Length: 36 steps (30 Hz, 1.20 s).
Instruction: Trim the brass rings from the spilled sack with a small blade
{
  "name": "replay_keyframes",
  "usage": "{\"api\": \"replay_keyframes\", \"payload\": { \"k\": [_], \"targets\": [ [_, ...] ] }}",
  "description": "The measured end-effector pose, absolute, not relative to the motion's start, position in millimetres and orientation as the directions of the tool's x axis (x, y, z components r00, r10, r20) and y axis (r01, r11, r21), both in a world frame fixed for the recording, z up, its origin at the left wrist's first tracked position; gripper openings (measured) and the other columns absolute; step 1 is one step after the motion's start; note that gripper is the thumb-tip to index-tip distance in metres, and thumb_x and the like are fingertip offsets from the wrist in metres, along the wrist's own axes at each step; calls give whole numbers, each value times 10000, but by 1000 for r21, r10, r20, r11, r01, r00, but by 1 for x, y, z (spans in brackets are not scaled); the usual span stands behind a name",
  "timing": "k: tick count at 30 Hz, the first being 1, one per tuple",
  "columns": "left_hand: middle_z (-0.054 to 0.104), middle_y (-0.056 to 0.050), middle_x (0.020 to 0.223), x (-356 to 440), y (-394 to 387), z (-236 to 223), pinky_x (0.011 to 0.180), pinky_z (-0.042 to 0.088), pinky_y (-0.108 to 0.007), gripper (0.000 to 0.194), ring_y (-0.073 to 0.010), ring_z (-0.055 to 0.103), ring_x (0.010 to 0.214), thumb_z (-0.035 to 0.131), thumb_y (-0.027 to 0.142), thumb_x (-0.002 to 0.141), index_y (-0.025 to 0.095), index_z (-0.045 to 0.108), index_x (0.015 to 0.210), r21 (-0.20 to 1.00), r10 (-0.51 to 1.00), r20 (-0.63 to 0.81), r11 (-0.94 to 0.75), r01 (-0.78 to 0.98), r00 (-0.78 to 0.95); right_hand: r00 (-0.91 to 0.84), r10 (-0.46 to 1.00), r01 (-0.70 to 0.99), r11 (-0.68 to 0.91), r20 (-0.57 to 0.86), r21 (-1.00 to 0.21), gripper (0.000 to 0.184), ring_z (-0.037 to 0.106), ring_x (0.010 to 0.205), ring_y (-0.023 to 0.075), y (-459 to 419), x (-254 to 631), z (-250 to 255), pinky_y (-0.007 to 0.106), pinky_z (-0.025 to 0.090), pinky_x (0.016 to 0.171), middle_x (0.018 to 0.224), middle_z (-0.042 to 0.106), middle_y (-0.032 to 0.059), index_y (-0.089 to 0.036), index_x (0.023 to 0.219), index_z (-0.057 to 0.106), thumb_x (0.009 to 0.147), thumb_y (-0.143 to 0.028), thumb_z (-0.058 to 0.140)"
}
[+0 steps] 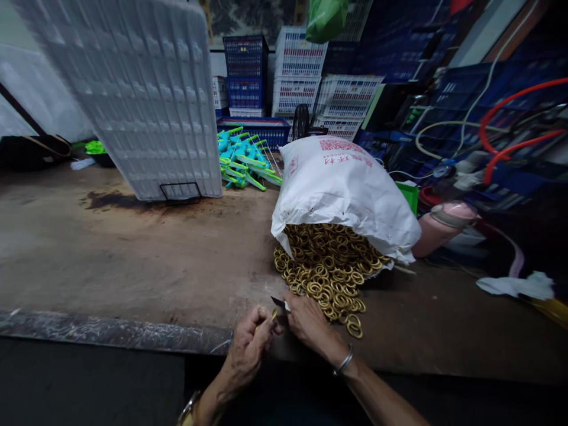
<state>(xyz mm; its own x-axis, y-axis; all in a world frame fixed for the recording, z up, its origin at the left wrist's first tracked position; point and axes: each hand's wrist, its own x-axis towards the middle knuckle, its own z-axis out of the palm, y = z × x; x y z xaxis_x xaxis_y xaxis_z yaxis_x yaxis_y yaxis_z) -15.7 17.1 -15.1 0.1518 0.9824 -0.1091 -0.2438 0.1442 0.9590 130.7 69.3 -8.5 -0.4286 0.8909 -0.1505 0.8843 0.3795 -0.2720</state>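
My left hand is closed on a gold-coloured ring, held between thumb and fingers near the table's front edge. Just right of it, my right hand is closed around a small knife, whose dark pointed blade sticks out to the left, close to the ring. Whether the blade touches the ring I cannot tell. Beyond my right hand, a heap of gold-coloured rings spills from the mouth of a white woven sack lying on its side. The knife's handle is mostly hidden in my fingers.
The wooden table has a worn front edge. A tall ribbed translucent panel stands at the left in a black wire stand. Green and blue plastic toy-like pieces lie behind. A pink bottle stands right of the sack. Stacked crates fill the back.
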Motion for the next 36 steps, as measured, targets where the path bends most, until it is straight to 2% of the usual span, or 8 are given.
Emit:
{"api": "replay_keyframes", "payload": {
  "k": [5,9,13,19,24,29,33,36],
  "targets": [
    [430,54,503,-22,19,-2,369,179,-165,258,-39,273,397,482,409,812,158,522,770,836,952,-242,303,-457,187,-368,930,915,362,1,-179,213,551,675,156,83,118,2,251,287,562,788,597,51,-176,909,527,762,-111,387],
    [561,-8,679,-28,23,-6,353,210,-152,242,-37,327,436,523,382,786,141,527,765,768,945,-311,314,-559,105,-307,951,951,308,32,-38,284,587,695,161,109,102,3,252,340,559,979,552,75,-200,1038,477,774,-123,405],
    [595,-25,740,-33,22,-10,346,232,-156,184,-39,364,431,551,328,765,154,500,732,741,942,-325,306,-598,80,-261,965,964,261,4,48,272,614,760,175,130,95,0,257,395,604,1022,525,110,-187,1054,477,839,-117,326],
    [582,-11,731,-38,23,-10,365,282,-153,248,-59,444,476,619,254,699,177,542,921,589,910,-381,376,-716,165,-286,958,955,287,-24,74,268,620,771,180,129,96,-2,267,420,610,1036,514,115,-198,1059,473,866,-144,295],
    [586,-41,742,-39,25,-17,391,328,-155,131,-107,543,615,634,250,710,135,579,744,507,880,-436,413,-757,188,-298,954,954,298,6,39,241,608,732,171,122,98,-2,261,402,583,967,534,83,-201,1003,491,842,-125,327],
    [586,-37,734,-35,28,-20,389,333,-151,147,-117,565,652,656,243,703,133,560,722,534,873,-459,419,-734,165,-321,946,930,324,46,-173,211,574,716,141,117,107,-1,243,378,611,921,554,48,-203,912,537,763,-99,429],
    [543,19,659,-27,30,-13,405,346,-147,215,-85,528,574,685,261,671,168,519,772,602,886,-442,409,-685,140,-262,957,683,272,120,-678,156,543,765,133,109,114,-2,234,385,688,829,580,27,-185,799,605,747,-162,459],
    [506,49,598,-16,29,-11,374,306,-139,326,-66,468,490,692,331,645,183,505,867,693,904,-421,371,-619,71,-196,981,351,71,1,-934,147,510,639,110,98,115,-5,221,388,620,678,566,-11,-171,742,615,727,-254,494]
  ]
}}
